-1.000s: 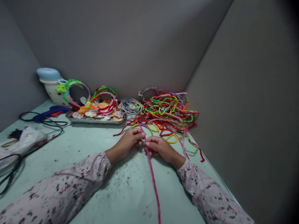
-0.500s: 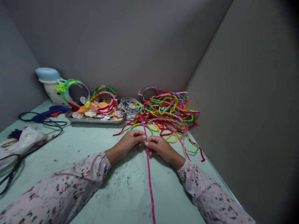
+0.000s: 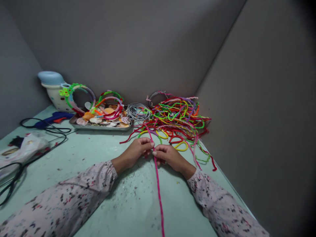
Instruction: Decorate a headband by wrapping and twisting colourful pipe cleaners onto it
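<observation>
A long bright pink pipe cleaner [image 3: 158, 186] runs from the bottom edge of the view up between my hands, its short far end leaning left toward the pile. My left hand [image 3: 138, 151] pinches it between thumb and fingertips. Just below and to the right, my right hand [image 3: 170, 156] closes thumb and forefinger on the same strand. The thumbs are almost touching. Behind my fingers lies a curved green and purple band [image 3: 143, 133], partly hidden by the hands.
Beyond my hands spreads a tangle of coloured pipe cleaners [image 3: 177, 112], with yellow and red-handled scissors [image 3: 181, 146] before it. A coil of grey wire [image 3: 138, 112], a metal tray [image 3: 103, 127] of shells and wrapped hoops, a blue-lidded container [image 3: 55, 95], and a black cord [image 3: 45, 152] lie leftward.
The far end of the pink pipe cleaner has tipped a little to the left. Both hands stay in nearly the same place, still pinching it.
</observation>
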{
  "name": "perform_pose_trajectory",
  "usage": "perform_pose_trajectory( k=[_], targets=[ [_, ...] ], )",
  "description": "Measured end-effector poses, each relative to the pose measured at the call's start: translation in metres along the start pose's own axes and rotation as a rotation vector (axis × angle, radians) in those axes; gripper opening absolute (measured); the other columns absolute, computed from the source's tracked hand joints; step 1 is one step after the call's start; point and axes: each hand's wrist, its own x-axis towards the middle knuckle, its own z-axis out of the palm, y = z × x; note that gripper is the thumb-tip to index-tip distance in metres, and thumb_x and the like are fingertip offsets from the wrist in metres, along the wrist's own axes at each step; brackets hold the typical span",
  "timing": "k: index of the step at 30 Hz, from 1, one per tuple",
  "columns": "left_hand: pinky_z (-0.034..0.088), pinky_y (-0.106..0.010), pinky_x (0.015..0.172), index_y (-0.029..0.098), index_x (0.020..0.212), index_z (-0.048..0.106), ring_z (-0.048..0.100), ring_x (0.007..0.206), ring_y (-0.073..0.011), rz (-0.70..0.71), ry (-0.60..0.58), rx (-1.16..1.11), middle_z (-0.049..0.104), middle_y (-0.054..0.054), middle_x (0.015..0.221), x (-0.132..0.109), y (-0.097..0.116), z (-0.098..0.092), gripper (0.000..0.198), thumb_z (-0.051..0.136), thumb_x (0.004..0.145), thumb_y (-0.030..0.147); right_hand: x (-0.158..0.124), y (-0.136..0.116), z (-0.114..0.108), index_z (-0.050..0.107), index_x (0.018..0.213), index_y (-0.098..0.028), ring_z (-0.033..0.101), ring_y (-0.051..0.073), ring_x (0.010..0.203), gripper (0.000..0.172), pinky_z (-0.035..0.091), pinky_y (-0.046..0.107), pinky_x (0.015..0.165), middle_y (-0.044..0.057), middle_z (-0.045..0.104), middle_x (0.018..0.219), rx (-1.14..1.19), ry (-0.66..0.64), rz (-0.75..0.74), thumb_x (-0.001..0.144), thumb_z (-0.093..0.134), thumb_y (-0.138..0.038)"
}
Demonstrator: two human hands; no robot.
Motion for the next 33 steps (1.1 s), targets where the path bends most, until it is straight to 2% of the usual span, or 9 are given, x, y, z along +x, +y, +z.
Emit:
perform_pose_trajectory(
  k=[9, 14, 20, 24, 33],
  targets=[
    [0.030, -0.021, 0.046, 0.016, 0.071, 0.056, 0.042, 0.047, -0.0072, 0.001, 0.025, -0.060, 0.050, 0.003, 0.058, 0.0020, -0.0036, -0.0039, 0.023, 0.068, 0.078, 0.034, -0.0011, -0.0036, 0.0003, 0.063, 0.080, -0.015, 0.050, 0.008, 0.045, 0.017, 0.032, 0.019, 0.045, -0.002, 0.060, 0.055, 0.057, -0.024, 0.032, 0.079, 0.061, -0.032],
    [0.030, -0.021, 0.046, 0.016, 0.071, 0.055, 0.042, 0.047, -0.0076, 0.003, 0.032, -0.044, 0.049, 0.003, 0.057, 0.0015, -0.0026, -0.0027, 0.025, 0.069, 0.076, 0.036, -0.0009, -0.0037, 0.0005, 0.061, 0.076, -0.015, 0.051, 0.008, 0.047, 0.024, 0.032, 0.019, 0.045, -0.002, 0.060, 0.056, 0.062, -0.024, -0.003, 0.082, 0.060, -0.038],
    [0.030, -0.021, 0.047, 0.016, 0.068, 0.055, 0.042, 0.047, -0.0070, -0.009, 0.022, -0.018, 0.049, 0.003, 0.056, 0.0008, -0.0020, -0.0010, 0.023, 0.068, 0.077, 0.033, -0.0011, -0.0034, 0.0018, 0.062, 0.076, -0.016, 0.055, 0.009, 0.050, 0.017, 0.034, 0.019, 0.045, -0.001, 0.061, 0.063, 0.066, 0.001, 0.023, 0.077, 0.063, -0.033],
    [0.031, -0.020, 0.047, 0.015, 0.072, 0.058, 0.043, 0.048, -0.0068, -0.007, 0.001, -0.042, 0.051, 0.003, 0.058, 0.0014, -0.0025, -0.0015, 0.021, 0.067, 0.079, 0.033, -0.0013, -0.0054, 0.0023, 0.062, 0.078, -0.015, 0.053, 0.009, 0.049, 0.015, 0.033, 0.020, 0.045, -0.002, 0.059, 0.059, 0.068, 0.032, 0.005, 0.077, 0.061, -0.030],
    [0.032, -0.019, 0.047, 0.013, 0.086, 0.068, 0.046, 0.050, -0.0060, -0.025, 0.028, -0.048, 0.056, 0.000, 0.066, 0.0020, -0.0028, -0.0017, 0.025, 0.069, 0.078, 0.036, 0.0042, 0.0001, 0.0006, 0.058, 0.080, -0.017, 0.051, 0.008, 0.048, 0.022, 0.030, 0.020, 0.041, -0.003, 0.058, 0.062, 0.137, 0.163, -0.072, 0.079, 0.064, -0.039]
  ],
)
